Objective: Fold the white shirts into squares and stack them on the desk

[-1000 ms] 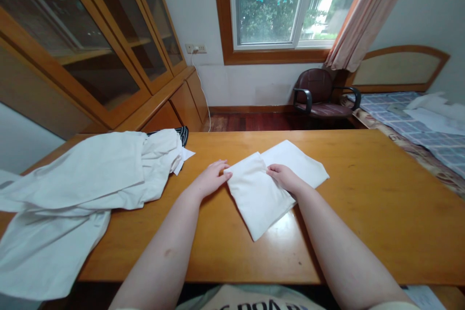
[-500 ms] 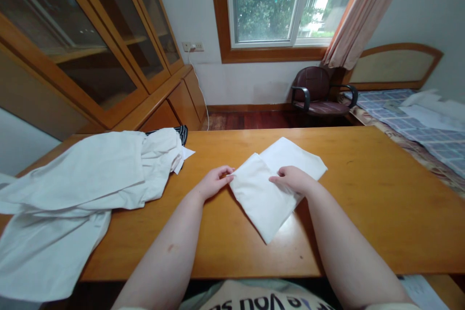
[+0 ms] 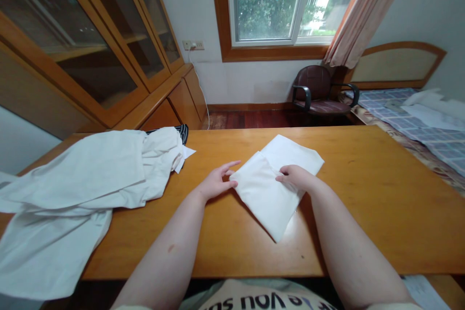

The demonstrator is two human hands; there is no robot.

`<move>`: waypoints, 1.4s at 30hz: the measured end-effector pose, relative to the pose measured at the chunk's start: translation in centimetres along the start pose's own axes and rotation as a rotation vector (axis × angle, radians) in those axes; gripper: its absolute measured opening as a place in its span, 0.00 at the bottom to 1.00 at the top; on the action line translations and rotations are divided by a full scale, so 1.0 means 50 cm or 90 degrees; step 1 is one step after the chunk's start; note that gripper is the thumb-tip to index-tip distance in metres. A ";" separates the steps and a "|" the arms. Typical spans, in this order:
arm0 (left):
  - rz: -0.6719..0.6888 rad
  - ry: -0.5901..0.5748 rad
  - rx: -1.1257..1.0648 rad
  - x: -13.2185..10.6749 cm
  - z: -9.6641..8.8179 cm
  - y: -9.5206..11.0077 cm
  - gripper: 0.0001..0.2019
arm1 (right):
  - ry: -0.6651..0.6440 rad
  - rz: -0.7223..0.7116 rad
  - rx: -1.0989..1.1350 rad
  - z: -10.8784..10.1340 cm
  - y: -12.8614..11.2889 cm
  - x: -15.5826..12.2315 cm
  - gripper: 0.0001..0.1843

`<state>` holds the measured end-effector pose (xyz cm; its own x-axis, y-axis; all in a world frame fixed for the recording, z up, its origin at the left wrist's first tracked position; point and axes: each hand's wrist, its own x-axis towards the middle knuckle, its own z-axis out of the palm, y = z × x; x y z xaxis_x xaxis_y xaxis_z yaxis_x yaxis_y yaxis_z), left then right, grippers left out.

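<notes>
A folded white cloth (image 3: pixel 267 193) lies on the wooden table (image 3: pixel 348 223) in front of me, with two overlapping layers set at an angle. By its left corner, my left hand (image 3: pixel 217 181) has its fingers stretched apart, the thumb touching the corner. My right hand (image 3: pixel 296 178) is closed in a pinch on the cloth's right part, where the layers meet; the undersides of those fingers are hidden. A pile of white fabric (image 3: pixel 119 169) drapes over the table's left side, well apart from both hands.
Black striped fabric (image 3: pixel 184 133) pokes out behind the pile. Beyond the table stand a glass-door cabinet (image 3: pixel 145 89), a maroon armchair (image 3: pixel 316 87) and a bed (image 3: pixel 407 101). A white cord (image 3: pixel 198 82) hangs from the wall socket.
My left hand's fingers have spread from their pinch at the cloth's left corner. The cloth's near layer and its lower tip have turned slightly to the right, along with my right hand.
</notes>
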<state>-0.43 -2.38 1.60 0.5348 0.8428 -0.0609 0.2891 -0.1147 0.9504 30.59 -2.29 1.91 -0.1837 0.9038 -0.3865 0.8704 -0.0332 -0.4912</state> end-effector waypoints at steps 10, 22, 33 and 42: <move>-0.111 -0.104 0.069 0.010 0.008 0.005 0.41 | 0.102 0.098 -0.004 0.006 -0.011 0.001 0.11; -0.206 0.013 0.073 0.000 0.051 0.017 0.42 | 0.072 -0.054 0.034 0.011 -0.015 0.002 0.08; 0.001 0.090 0.086 0.029 0.086 -0.010 0.36 | 0.107 0.121 0.046 -0.036 0.024 -0.018 0.25; -0.094 0.116 0.017 0.029 0.089 0.002 0.33 | -0.017 0.066 0.215 -0.038 0.061 -0.030 0.18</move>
<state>3.92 -3.51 0.25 0.3342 0.9321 -0.1399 0.3749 0.0047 0.9270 34.38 -2.94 2.46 -0.1176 0.8771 -0.4656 0.6853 -0.2677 -0.6773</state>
